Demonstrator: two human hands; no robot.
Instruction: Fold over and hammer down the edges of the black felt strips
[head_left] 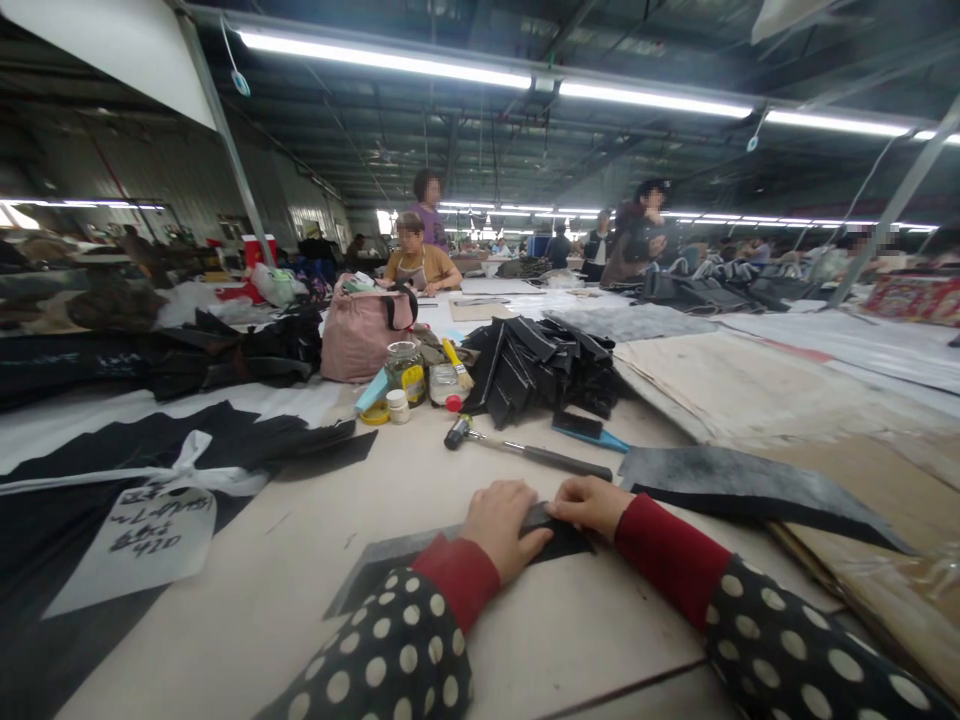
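A long black fabric piece with a grey strip along its far edge lies across the pale table in front of me. My left hand presses on it with the fingers laid flat and the thumb apart. Close beside it, my right hand pinches the far edge of the same piece between thumb and fingertips. Just beyond my hands rest a hammer with a dark grip and a blue-handled brush. To the right of my right hand lies another grey and black piece.
A heap of black cut pieces stands ahead, beside a glass jar, a yellow brush and a pink bag. On the left is a tied black bundle with a handwritten tag. Cardboard sheets lie right. Other people work farther back.
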